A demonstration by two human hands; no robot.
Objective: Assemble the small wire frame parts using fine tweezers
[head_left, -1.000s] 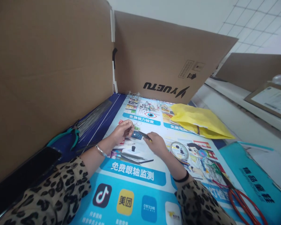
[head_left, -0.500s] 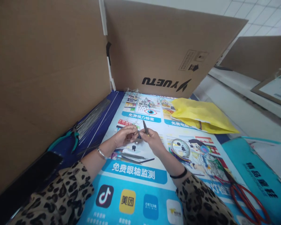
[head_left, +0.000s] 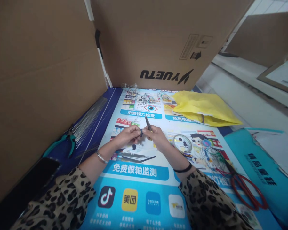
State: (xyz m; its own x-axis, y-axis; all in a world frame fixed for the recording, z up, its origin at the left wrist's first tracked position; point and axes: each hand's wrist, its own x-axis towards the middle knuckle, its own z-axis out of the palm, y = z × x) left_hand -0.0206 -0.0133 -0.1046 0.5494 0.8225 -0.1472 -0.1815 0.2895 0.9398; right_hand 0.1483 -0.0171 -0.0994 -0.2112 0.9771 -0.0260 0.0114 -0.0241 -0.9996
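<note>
My right hand (head_left: 156,138) is closed round a slim dark pointed tool (head_left: 148,122), its tip sticking up past the thumb and forefinger; its exact kind is unclear. Close beside it, my left hand (head_left: 127,137) pinches with thumb and forefinger. Something small and dark shows between the two sets of fingertips, too tiny to name. Both hands are held over a printed poster sheet (head_left: 134,171) spread on the table. Just below the left hand, several thin dark rods (head_left: 134,156) lie on the sheet.
At left are teal-handled pliers (head_left: 59,145), a bundle of thin wires (head_left: 90,118) and a black slab (head_left: 26,188). To the right lie a round spool (head_left: 182,143), red-handled scissors (head_left: 248,191), a yellow bag (head_left: 206,107) and a teal bag (head_left: 261,172). Cardboard panels (head_left: 163,41) stand behind.
The whole view has shifted a little, with objects sitting slightly higher and further left. Both hands stay close together, the dark tool still in the right one.
</note>
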